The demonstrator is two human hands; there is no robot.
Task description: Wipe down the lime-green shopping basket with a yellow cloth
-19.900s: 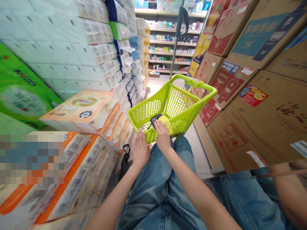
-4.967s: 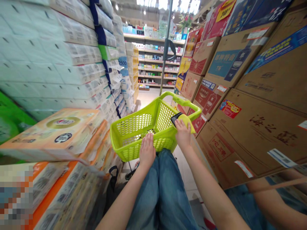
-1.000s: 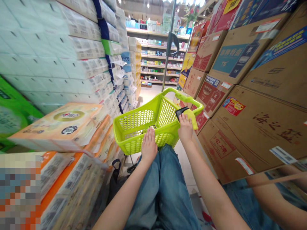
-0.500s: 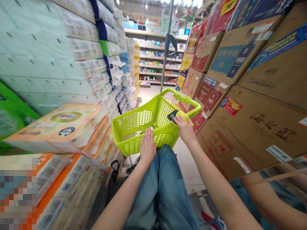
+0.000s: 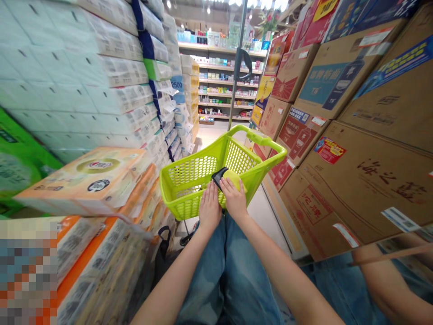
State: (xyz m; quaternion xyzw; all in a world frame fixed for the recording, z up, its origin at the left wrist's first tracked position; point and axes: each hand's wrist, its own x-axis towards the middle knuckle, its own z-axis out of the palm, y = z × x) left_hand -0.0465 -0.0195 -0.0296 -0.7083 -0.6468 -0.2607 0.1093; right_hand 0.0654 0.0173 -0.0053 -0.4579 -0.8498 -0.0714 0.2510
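A lime-green shopping cart basket [image 5: 187, 169] stands in front of my knees, with perforated sides and a raised handle at its upper right. My left hand [image 5: 209, 205] lies on its near rim, fingers straight and close together, tips at the dark end of a yellow-and-black object [image 5: 236, 179]. My right hand [image 5: 233, 195] is laid over that object, fingers bent onto its yellow part. The object's kind is not clear, and its underside is hidden. Both hands are close together above my jeans.
White tissue packs [image 5: 77, 95] are stacked on the left, with an orange pack [image 5: 98, 169] lower down. Cardboard cartons [image 5: 382, 167] rise on the right. Ahead, past a grey pole [image 5: 237, 90], stand stocked shelves [image 5: 223, 81]. A dark strap [image 5: 164, 234] hangs by my left leg.
My right hand has moved left with the yellow-and-black object, from the basket's right side to beside my left hand. The left hand stays on the near rim.
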